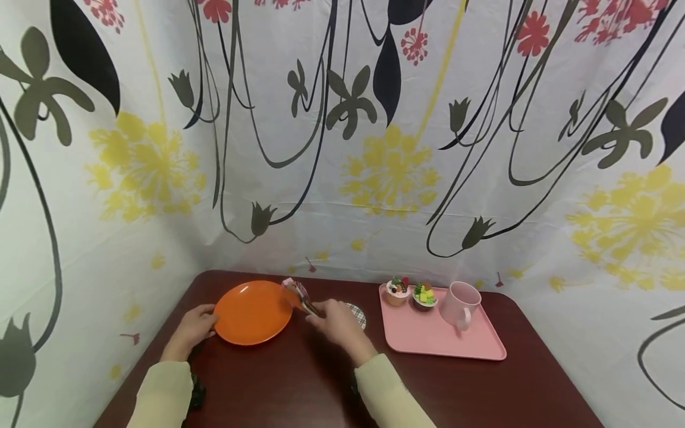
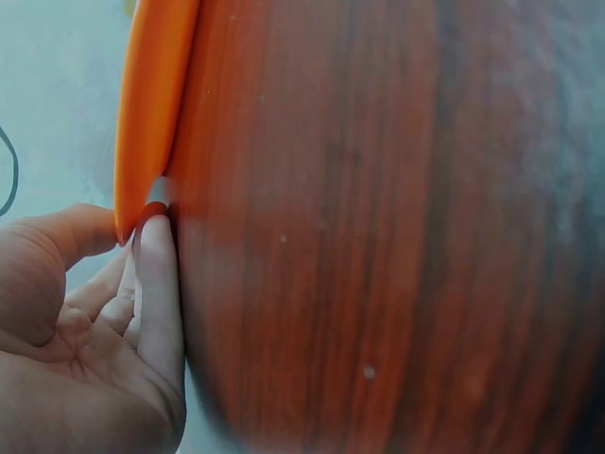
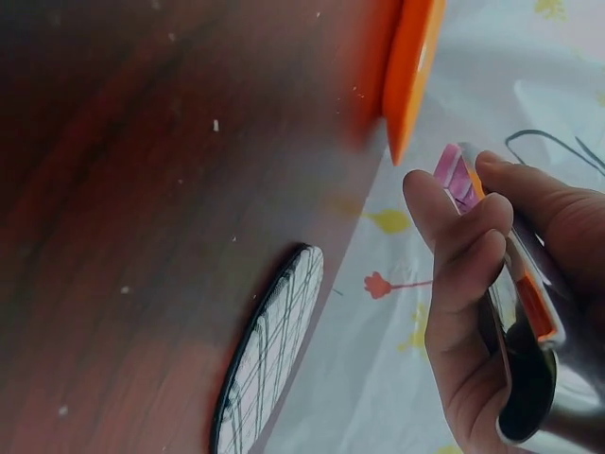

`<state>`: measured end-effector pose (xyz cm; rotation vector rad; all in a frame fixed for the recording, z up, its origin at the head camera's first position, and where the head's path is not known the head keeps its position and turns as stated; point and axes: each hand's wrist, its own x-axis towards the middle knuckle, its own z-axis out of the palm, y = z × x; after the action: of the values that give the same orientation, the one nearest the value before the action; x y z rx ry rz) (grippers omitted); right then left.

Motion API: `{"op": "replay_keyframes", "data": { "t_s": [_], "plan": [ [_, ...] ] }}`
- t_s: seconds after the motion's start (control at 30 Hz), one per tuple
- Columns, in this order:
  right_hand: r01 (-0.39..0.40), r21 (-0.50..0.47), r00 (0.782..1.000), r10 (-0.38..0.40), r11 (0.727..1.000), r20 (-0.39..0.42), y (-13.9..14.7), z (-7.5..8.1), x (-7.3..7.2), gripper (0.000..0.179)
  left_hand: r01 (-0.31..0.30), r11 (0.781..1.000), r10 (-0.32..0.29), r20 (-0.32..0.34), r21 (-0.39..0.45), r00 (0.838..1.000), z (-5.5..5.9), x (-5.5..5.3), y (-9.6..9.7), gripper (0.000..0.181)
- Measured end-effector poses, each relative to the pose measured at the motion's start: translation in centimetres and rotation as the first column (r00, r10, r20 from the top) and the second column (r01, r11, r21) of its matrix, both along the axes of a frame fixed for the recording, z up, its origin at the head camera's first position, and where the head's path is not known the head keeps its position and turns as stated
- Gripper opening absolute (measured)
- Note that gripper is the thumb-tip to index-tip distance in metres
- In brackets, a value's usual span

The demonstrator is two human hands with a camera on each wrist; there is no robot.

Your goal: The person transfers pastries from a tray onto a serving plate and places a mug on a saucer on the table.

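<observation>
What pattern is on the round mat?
The mat has dark crisscross lines on white, best in the right wrist view.

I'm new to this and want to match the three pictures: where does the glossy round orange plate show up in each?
Head: the glossy round orange plate is left of centre, in the lower half, its face showing.
Left wrist: the plate is at upper left, seen nearly edge-on.
Right wrist: the plate is at the top, right of centre, nearly edge-on.
Shared landmark: the dark red-brown wood-grained table.
</observation>
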<state>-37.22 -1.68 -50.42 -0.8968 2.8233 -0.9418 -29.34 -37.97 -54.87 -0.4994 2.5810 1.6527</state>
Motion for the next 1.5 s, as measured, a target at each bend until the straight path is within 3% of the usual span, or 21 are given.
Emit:
{"op": "replay_keyframes", "data": {
  "t_s": [0.2, 0.43, 0.67, 0.9, 1.07, 1.23, 1.5],
  "plan": [
    [-0.007, 0.048, 1.000, 0.007, 0.999, 0.007, -1.0, 0.2, -0.8, 0.017, -0.015, 1.000, 0.015, 0.009, -0.001, 1.000, 0.1, -0.3, 0.2, 0.062],
    [-0.031, 0.103, 0.999, 0.033, 0.994, -0.025, -2.3, 0.7, -1.4, 0.011, -0.016, 1.000, 0.016, 0.001, -0.013, 1.000, 0.8, 0.0, 0.5, 0.058],
    [-0.034, 0.149, 0.998, 0.041, 0.988, -0.045, -3.2, 0.7, -2.4, 0.016, -0.004, 1.000, 0.004, -0.012, -0.005, 1.000, 1.5, 0.1, 0.9, 0.055],
    [-0.032, 0.172, 0.999, 0.031, 0.985, 0.009, -3.9, 0.5, -3.0, 0.018, -0.036, 0.999, 0.036, -0.006, 0.018, 0.999, 1.1, -0.3, 1.0, 0.053],
    [-0.031, 0.200, 1.000, 0.030, 0.979, 0.010, -4.2, 0.6, -2.9, 0.021, -0.060, 0.998, 0.061, -0.005, 0.020, 0.998, 1.6, -0.2, 1.5, 0.053],
    [-0.029, 0.221, 0.999, 0.022, 0.975, 0.036, -4.9, 0.6, -3.1, 0.036, -0.074, 0.997, 0.074, 0.001, 0.021, 0.997, 1.7, 0.0, 1.5, 0.053],
    [-0.040, 0.231, 0.999, 0.031, 0.972, 0.042, -5.5, 0.0, -3.5, 0.034, -0.087, 0.996, 0.087, 0.007, 0.029, 0.996, 1.5, 0.3, 1.1, 0.053]
  ]
}}
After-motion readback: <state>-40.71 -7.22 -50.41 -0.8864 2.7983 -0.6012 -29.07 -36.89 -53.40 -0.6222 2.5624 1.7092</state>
